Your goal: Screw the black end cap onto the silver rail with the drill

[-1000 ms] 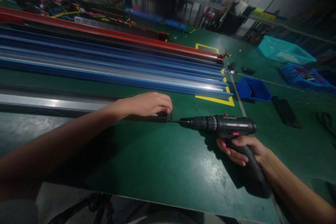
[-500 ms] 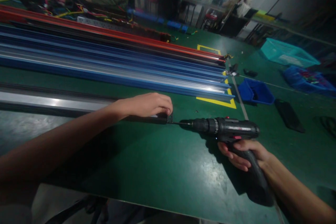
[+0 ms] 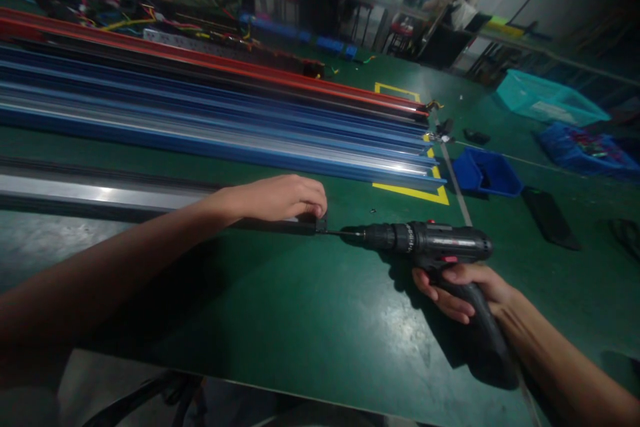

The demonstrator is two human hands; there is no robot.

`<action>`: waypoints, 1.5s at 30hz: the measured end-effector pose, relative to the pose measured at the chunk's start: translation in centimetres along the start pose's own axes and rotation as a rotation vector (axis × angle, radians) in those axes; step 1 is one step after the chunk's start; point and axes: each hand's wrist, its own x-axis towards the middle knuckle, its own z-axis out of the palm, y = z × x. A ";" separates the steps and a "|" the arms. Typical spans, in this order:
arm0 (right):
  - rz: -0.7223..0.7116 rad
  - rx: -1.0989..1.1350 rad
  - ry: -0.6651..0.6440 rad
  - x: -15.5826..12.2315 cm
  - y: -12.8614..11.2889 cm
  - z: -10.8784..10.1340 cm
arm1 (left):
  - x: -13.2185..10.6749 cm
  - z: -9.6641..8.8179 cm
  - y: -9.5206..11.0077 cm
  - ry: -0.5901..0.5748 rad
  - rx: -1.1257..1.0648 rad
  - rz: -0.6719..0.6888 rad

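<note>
A long silver and black metal rail [image 3: 115,197] lies across the green table [image 3: 310,307]. My left hand [image 3: 280,197] is curled over the rail's right end, pressing it down with fingers closed around it. My right hand [image 3: 460,290] grips the handle of a black cordless drill [image 3: 435,243], held level. The drill's bit points left and meets a small black bracket [image 3: 321,223] at the rail's end, just under my left fingertips.
Several long blue, silver and red rails [image 3: 215,113] lie stacked behind. A small blue bin [image 3: 485,173], a dark flat pad [image 3: 550,217], a teal bin [image 3: 547,101] and another blue bin [image 3: 585,147] sit to the right. Other people work at the far side.
Both hands and the drill stay nearly where they were; only the camera view shifts slightly. The bit remains against the rail's end.
</note>
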 end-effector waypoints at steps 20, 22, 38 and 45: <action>0.025 -0.012 -0.004 0.0 -0.2 -0.1 | 0.0 0.0 0.2 0.021 -0.001 -0.029; 0.022 -0.018 -0.005 0.1 -0.2 -0.1 | 0.0 0.0 0.2 0.023 -0.010 -0.030; 0.020 -0.042 0.011 0.0 0.0 -0.4 | -0.1 0.1 0.0 0.036 -0.027 -0.023; 0.011 -0.031 0.002 0.0 0.0 -0.2 | -0.2 0.2 -0.1 0.011 0.008 -0.010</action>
